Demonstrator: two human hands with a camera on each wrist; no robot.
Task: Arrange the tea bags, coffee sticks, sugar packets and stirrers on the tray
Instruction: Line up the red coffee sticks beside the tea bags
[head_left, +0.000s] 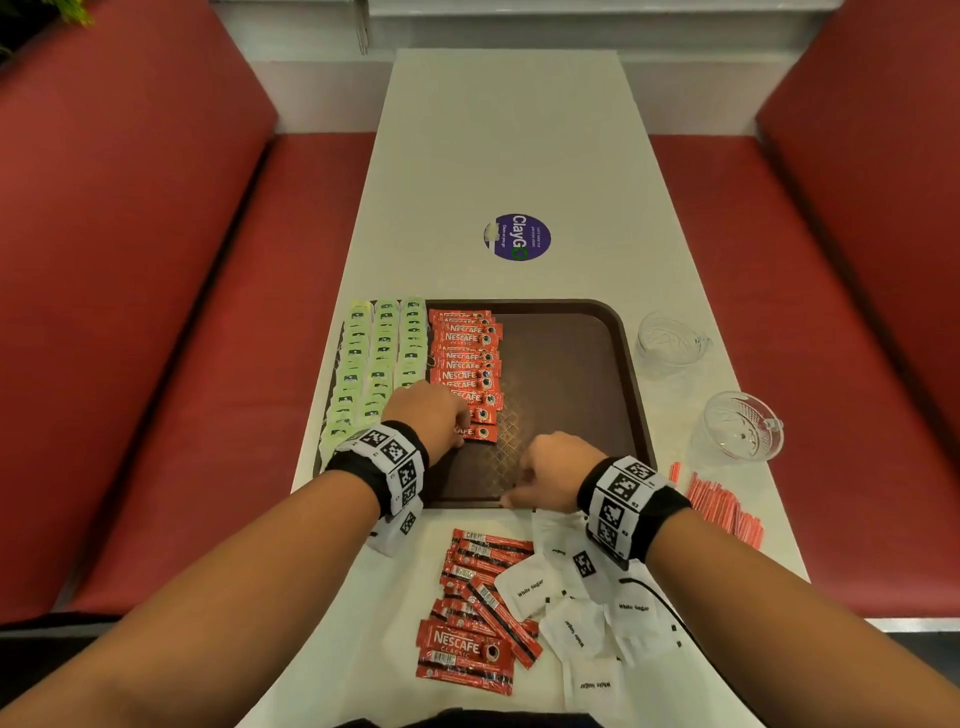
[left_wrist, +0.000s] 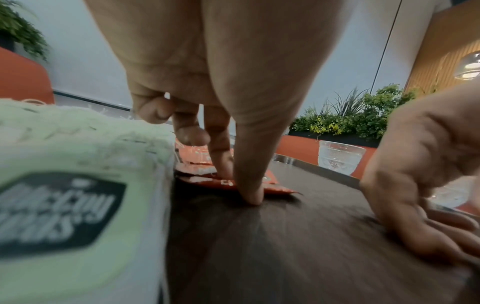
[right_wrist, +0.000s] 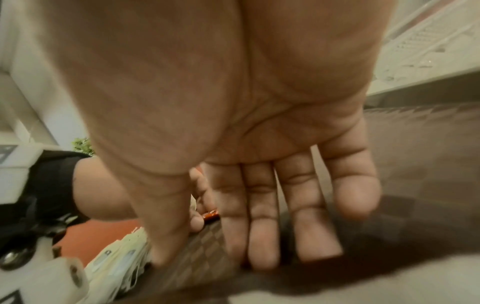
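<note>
Two fingers of the left hand press the nearest coffee stick flat, at centre frame on the brown patterned tray. Right hand, fingers straight and released, rests at the tray's near rim. Green tea bags blur at left. Loose sticks, sugar packets and stirrers lie on the desk.
</note>
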